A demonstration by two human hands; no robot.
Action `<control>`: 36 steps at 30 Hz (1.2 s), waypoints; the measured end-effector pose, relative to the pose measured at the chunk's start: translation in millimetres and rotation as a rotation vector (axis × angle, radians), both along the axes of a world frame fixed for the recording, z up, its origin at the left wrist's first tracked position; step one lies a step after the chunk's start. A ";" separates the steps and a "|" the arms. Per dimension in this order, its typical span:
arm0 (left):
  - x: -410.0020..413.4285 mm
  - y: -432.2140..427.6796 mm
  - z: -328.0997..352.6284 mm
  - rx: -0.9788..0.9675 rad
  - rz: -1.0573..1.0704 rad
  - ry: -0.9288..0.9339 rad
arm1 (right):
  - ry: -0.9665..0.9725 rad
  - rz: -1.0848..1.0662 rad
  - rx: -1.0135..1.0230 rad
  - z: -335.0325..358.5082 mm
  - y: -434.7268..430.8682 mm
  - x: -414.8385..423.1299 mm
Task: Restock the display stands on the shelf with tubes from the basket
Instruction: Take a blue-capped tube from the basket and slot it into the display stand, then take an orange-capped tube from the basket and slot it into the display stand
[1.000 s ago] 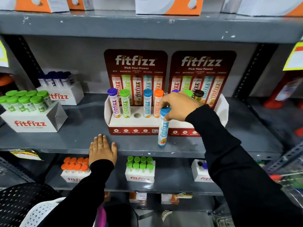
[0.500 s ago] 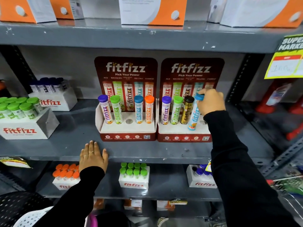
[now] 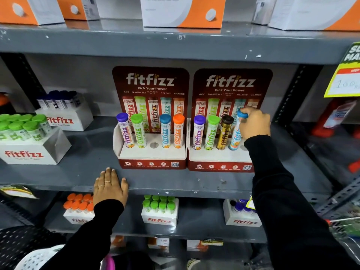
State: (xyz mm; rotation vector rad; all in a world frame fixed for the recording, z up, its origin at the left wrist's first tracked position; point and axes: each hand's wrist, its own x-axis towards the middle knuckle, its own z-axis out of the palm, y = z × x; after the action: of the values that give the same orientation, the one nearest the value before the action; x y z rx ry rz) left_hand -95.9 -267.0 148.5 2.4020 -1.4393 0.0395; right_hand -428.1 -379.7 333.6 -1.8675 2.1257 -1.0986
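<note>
My left hand [image 3: 110,187] is lying flat and empty on the shelf [image 3: 58,178] edge; beyond it, my right hand [image 3: 254,123] fingers are pinching the blue-capped tube [image 3: 234,140], which I should press straight down into the right stand [image 3: 220,162].

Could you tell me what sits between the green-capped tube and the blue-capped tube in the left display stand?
Nothing: in the head view, only an empty round hole lies between the green-capped tube and the blue-capped tube in the left display stand.
</note>
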 end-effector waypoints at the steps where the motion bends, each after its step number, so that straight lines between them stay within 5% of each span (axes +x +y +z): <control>1: 0.0 0.1 0.2 0.003 0.000 -0.002 | 0.003 0.020 -0.009 -0.6 0.0 1.0; 20: 1.2 0.5 -2.6 -0.012 -0.002 0.000 | 0.051 0.065 0.113 -12.2 -10.4 -11.5; 24: 1.2 -0.6 -2.5 -0.028 -0.008 -0.012 | 0.234 0.072 -0.130 -9.4 4.1 11.9; 31: 5.3 -2.1 -4.6 -0.038 -0.044 0.021 | 0.265 0.544 -0.410 -45.5 50.2 135.9; 36: 18.2 39.0 -29.3 -0.228 0.028 0.073 | 0.326 0.921 -0.510 -98.9 93.9 226.1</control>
State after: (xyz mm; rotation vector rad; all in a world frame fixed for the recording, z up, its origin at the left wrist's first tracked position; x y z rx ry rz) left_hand -77.7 -228.0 119.2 2.2153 -1.2936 0.1145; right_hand -202.0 -285.8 234.7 -2.9223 0.8067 -1.1680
